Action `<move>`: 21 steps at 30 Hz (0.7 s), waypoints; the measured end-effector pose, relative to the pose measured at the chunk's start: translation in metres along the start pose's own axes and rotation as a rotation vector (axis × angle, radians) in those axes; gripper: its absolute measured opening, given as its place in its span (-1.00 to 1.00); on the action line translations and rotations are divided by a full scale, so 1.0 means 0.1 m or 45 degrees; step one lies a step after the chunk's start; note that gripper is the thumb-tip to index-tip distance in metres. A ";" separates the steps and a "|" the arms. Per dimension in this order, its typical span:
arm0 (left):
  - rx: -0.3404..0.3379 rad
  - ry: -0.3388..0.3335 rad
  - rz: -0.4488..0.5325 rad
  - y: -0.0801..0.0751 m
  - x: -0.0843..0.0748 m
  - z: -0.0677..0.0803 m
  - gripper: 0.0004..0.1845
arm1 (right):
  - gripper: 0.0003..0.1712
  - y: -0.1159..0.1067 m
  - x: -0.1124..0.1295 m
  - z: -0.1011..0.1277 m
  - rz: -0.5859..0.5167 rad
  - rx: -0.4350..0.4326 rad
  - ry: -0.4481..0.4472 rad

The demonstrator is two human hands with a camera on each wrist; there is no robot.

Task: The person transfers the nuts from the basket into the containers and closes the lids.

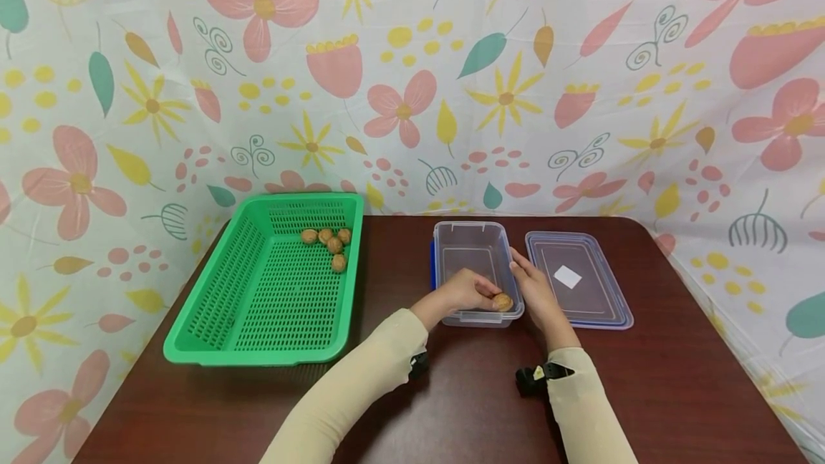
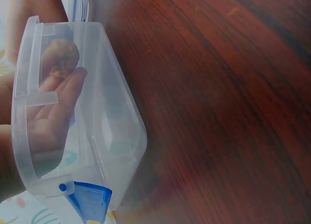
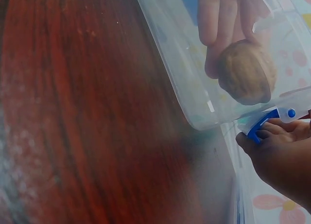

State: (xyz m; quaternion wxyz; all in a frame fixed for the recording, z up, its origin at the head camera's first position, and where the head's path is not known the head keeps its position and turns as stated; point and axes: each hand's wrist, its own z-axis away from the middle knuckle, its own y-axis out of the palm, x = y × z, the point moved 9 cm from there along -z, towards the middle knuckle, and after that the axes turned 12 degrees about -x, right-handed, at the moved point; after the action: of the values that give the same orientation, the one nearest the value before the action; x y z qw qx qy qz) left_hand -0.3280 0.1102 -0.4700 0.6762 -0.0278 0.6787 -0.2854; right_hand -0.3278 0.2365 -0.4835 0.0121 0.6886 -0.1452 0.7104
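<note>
A clear plastic container (image 1: 465,258) with blue side latches stands near the table's back, its inside visible from above. My left hand (image 1: 462,291) reaches over its left rim and pinches a walnut (image 1: 503,302) in the near right corner, low inside the walls. Through the clear side, the right wrist view shows the walnut (image 3: 245,72) up close against the fingertips. Along the container's right outer side lies my right hand (image 1: 536,292), fingers extended toward the back. In the right wrist view this hand (image 3: 284,153) is at a blue latch (image 3: 262,124).
On the left stands a green mesh basket (image 1: 258,358) with several walnuts (image 1: 334,244) in its far right corner. The container's lid (image 1: 583,292), with a white label, lies flat to the right. A flowered cloth (image 1: 399,92) hangs behind the dark wooden table (image 1: 477,392).
</note>
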 end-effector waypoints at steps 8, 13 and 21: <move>0.000 -0.021 0.045 0.00 -0.01 0.02 -0.75 | -0.40 0.02 -0.01 -0.01 -0.023 0.011 0.023; -0.005 -0.033 0.033 -0.02 -0.02 0.01 -0.76 | -0.42 0.02 -0.01 -0.02 -0.044 0.026 0.090; -0.009 -0.052 0.122 -0.13 -0.12 -0.04 -0.74 | -0.42 0.02 0.09 0.05 -0.040 0.026 0.080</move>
State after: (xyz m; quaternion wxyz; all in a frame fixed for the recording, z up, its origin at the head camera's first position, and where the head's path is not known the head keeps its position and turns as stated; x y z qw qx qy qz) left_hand -0.3356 0.1055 -0.4540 0.7027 -0.0033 0.6662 -0.2497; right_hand -0.3239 0.2314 -0.4746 0.0208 0.6682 -0.1267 0.7328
